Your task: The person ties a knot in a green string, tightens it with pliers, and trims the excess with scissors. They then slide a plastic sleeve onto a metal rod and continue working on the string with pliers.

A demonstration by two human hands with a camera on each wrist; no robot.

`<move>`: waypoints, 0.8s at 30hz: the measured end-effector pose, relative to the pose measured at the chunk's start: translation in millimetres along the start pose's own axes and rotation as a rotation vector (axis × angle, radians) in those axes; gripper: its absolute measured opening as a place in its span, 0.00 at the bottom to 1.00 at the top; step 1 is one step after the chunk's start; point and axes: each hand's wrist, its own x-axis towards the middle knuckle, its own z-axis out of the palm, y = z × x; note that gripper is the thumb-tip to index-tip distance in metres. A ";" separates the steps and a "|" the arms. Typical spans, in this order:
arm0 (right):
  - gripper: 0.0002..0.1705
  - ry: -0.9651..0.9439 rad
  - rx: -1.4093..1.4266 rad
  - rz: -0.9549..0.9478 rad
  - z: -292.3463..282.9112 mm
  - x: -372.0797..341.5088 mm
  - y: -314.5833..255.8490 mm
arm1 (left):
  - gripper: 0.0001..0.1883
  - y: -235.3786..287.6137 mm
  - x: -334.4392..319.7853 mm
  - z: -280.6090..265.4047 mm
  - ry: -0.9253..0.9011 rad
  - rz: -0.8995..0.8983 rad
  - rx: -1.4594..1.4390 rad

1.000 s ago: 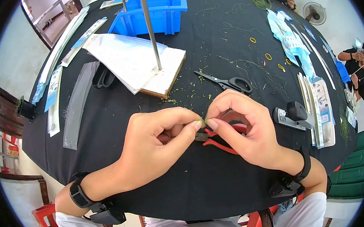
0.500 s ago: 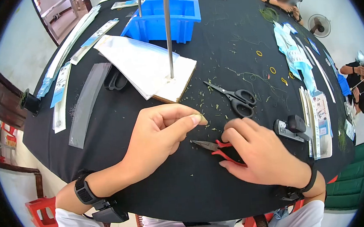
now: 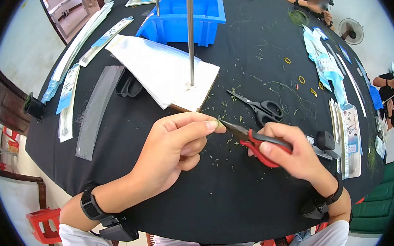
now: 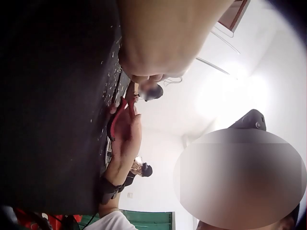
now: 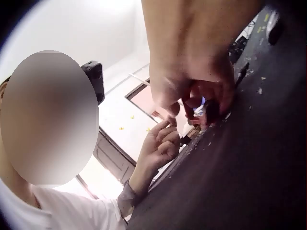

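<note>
My left hand (image 3: 173,140) pinches a tiny greenish strand (image 3: 219,119) between thumb and forefinger, most of it hidden by the fingertips. My right hand (image 3: 295,150) grips needle-nose pliers (image 3: 266,149) by their red and black handles. The pliers' tips point left and reach right up to the left fingertips. In the left wrist view the red handles (image 4: 114,123) lie in the right hand's grasp. The right wrist view shows the left hand (image 5: 163,146) with its fingers curled in.
Black scissors (image 3: 262,110) lie beyond the pliers among green clippings. A board with a metal rod (image 3: 190,41) and white sheets (image 3: 156,64) stands behind, before a blue bin (image 3: 190,20). To the right are a stapler (image 3: 324,144) and packets (image 3: 351,135). A clear sleeve (image 3: 98,114) lies left.
Both hands were pinching together over the pliers. The right hand let go, picked the pliers up from the table and brought their tips to the left fingertips. The left hand kept its pinch.
</note>
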 end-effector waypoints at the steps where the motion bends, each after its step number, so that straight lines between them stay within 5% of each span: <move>1: 0.15 -0.007 0.166 0.001 -0.9 0.6 1.4 | 0.08 0.1 0.1 0.3 0.001 -0.012 -0.009; 6: 0.27 -0.067 0.744 0.164 1.6 -1.4 -3.2 | 0.08 0.5 0.0 0.5 -0.001 -0.045 -0.022; 10: 0.17 -0.379 0.926 0.009 -3.9 5.4 7.3 | 0.08 1.1 -0.7 2.6 -0.001 -0.051 -0.023; 13: 0.16 -0.190 0.341 -0.071 -4.3 3.4 -11.3 | 0.08 0.7 -0.8 1.7 -0.006 -0.051 -0.033; 17: 0.19 0.087 -0.525 -0.433 2.4 4.9 -6.5 | 0.08 0.0 -0.1 -0.4 -0.026 -0.053 -0.058; 24: 0.21 0.212 -0.751 -0.463 7.1 4.8 -1.0 | 0.08 0.7 -0.5 1.1 -0.008 -0.041 -0.030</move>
